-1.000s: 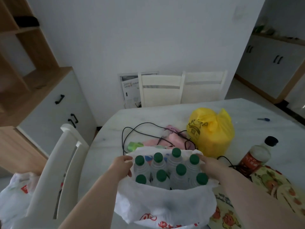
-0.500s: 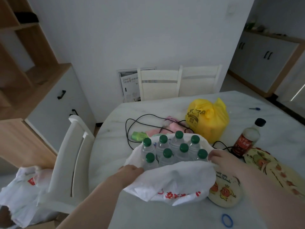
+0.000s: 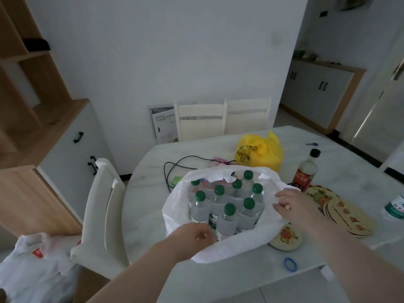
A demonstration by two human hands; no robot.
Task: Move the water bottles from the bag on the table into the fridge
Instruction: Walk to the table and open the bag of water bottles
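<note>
Thin crinkly white plastic bag [image 3: 238,243] sits near the front edge of the marble-look table [image 3: 341,171], pulled open around a pack of clear water bottles [image 3: 225,206] with round green caps, all standing upright, long axis vertical. Left hand [image 3: 194,236] pinches the bag's near rim, fingers curled. Right hand [image 3: 293,204] grips the right rim, fingers loosely bent. The far bottles are half hidden behind the bag's folded edge, so can't count them properly.
</note>
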